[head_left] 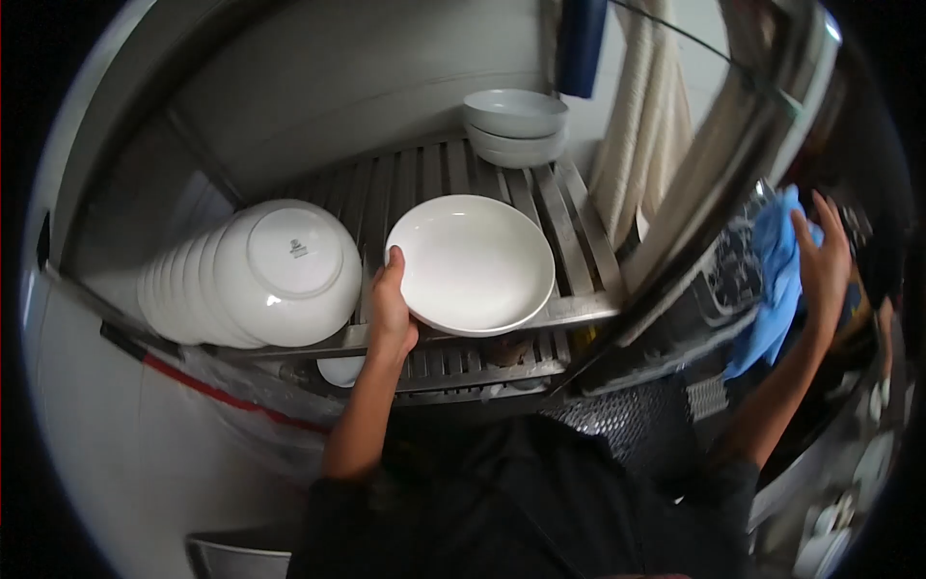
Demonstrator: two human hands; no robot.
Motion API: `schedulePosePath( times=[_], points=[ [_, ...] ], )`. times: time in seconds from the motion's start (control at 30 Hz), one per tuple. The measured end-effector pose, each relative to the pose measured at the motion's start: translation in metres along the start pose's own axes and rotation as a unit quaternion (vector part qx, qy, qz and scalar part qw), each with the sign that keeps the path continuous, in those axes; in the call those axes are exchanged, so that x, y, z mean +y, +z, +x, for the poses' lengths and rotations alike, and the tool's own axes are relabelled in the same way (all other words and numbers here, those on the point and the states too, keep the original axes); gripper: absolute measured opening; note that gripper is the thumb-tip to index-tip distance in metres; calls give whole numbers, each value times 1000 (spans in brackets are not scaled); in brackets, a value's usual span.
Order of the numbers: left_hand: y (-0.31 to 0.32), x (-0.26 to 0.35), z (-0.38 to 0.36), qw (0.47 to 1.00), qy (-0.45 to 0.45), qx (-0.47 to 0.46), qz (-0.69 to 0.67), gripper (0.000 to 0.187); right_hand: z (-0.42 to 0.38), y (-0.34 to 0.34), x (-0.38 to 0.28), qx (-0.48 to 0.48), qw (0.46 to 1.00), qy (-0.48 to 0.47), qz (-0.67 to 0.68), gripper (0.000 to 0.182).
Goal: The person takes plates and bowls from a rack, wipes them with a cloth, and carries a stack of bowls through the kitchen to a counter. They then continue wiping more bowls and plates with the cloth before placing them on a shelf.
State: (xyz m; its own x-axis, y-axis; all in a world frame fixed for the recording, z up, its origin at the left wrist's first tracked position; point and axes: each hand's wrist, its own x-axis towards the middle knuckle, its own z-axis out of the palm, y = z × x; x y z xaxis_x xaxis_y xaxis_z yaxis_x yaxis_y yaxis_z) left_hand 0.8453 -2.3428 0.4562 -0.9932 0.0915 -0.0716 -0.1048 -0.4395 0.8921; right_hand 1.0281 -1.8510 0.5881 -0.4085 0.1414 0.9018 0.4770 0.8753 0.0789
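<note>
A shallow white bowl is in my left hand, the thumb over its rim and the other fingers hidden beneath. It is held over the front of a slatted metal shelf, its hollow side facing me. To the left of that hand, a row of white bowls stands nested on edge, the nearest showing its base with a small printed mark. Off to the right, my right hand is raised with thumb and fingers apart, right beside a blue cloth that hangs down.
Several white bowls are stacked at the back of the shelf. Beige cloths and a dark blue item hang behind. A grey plastic rack is at the right. Under the shelf is a lower slatted shelf.
</note>
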Motion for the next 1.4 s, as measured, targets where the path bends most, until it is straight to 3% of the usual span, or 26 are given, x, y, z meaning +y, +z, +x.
schedulePosePath(
  times=[0.03,0.07,0.13,0.17,0.2,0.27,0.3,0.37,0.43,0.53,0.67,0.73,0.87,0.93,1.07,1.23,1.33,1.4],
  points=[
    [-2,-5,5,1000,11,7,-16,61,6,-29,-34,-113,938,212,249,39],
    [-6,-11,12,999,12,26,-14,60,9,-63,-77,-95,892,200,394,29],
    [-7,-11,20,999,12,45,14,58,5,-112,-161,-149,799,62,579,15],
    [-14,-16,29,998,-2,59,30,50,3,-104,-191,-201,744,-21,637,14],
    [-10,-8,27,991,14,78,104,46,4,-90,-223,-200,773,-111,591,14],
    [-15,-4,42,957,53,101,267,41,11,-22,-280,-163,799,-172,552,23],
    [-28,-10,55,926,76,106,353,39,23,11,-308,-192,826,-120,516,29],
    [-19,0,52,915,62,89,390,39,42,100,-351,-78,889,-129,433,40],
    [-40,-27,85,894,88,96,430,41,56,154,-373,-161,924,-96,332,45],
    [-18,-10,65,860,75,98,495,44,70,198,-381,-352,894,-99,261,37],
    [-16,-12,62,828,102,116,539,40,75,232,-371,-384,877,-128,260,42],
    [-17,-12,59,830,103,108,538,41,74,231,-372,-366,876,-186,252,38],
    [-18,-17,59,821,142,111,542,44,63,221,-371,-320,897,-151,266,36],
    [-17,-13,56,830,120,95,537,48,60,194,-370,-297,900,-132,290,34],
    [-8,-8,45,814,203,130,528,56,43,109,-351,-195,893,-164,372,29],
    [-6,-5,66,842,305,157,416,65,4,7,-332,-307,823,-152,453,21],
    [4,15,49,903,260,87,330,69,-21,-3,-328,-319,795,-201,475,21],
    [3,9,51,912,249,65,321,71,-33,-1,-328,-357,776,-204,478,21]
  ],
)
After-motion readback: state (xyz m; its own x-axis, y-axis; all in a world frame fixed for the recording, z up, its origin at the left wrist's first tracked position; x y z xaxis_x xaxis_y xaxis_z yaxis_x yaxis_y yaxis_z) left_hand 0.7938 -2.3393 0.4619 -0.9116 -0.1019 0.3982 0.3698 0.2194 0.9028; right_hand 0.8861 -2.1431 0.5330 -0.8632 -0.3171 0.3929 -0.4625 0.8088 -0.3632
